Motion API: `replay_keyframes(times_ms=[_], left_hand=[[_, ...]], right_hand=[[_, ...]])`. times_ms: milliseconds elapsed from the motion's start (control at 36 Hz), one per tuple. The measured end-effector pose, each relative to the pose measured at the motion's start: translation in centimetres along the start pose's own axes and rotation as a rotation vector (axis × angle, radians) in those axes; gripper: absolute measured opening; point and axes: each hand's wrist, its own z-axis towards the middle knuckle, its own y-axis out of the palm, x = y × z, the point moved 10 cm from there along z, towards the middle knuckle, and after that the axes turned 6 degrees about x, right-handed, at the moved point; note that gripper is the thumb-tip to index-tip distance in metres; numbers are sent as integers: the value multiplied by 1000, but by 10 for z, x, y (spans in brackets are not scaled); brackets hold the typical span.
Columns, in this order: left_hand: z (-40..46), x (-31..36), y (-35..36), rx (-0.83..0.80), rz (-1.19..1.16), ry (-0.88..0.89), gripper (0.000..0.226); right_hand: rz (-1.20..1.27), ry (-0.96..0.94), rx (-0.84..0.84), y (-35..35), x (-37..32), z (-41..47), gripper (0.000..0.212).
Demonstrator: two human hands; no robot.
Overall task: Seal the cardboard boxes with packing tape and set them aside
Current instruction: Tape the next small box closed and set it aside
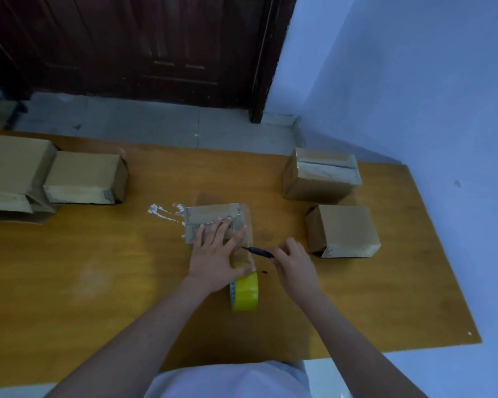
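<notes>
A small cardboard box [210,215] sits at the middle of the wooden table [98,282], taped along its top. My left hand [217,251] lies flat on it, fingers spread, pressing the tape down. A yellow tape roll [245,293] stands on edge just in front of the box, under my left thumb, with a strip running up to the box. My right hand [292,264] grips a thin black tool [259,251], perhaps a small knife or pen, whose tip points at the box's right edge.
Two taped boxes stand on the right, one farther back [321,175] and one nearer [342,229]. On the left are a small box [84,178] and a bigger one [10,173]. White smears [161,212] mark the table. A wall runs along the right, a dark door behind.
</notes>
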Motion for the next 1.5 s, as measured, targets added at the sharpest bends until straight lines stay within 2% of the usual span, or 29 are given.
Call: replay_keyframes(times_ms=[389,611,806,1083,1222,1389,1444,1500], left_hand=[[1,0,2,-2,0,2,93],[1,0,0,7,-5,-7,91],[1,0,1,28,-15,-7,90],[1,1,0,-1,6,-10,93],[1,0,1,-7,1,-1,94],[2,1,2,3,-16,5,97],[2,1,2,1,-17,3,95],[2,0,2,-2,-11,1,94]], right_hand=[[-157,-186,76,-1,-12,10,38],[-122,-116,86,7,6,-3,55],[-128,-82,96,9,9,-7,55],[-250,-85,-18,27,19,-12,49],[-320,139,-185,42,66,-46,59],[-315,350,-199,55,78,-67,43],[-118,474,-164,56,68,-61,30],[291,646,-220,64,49,-52,32]])
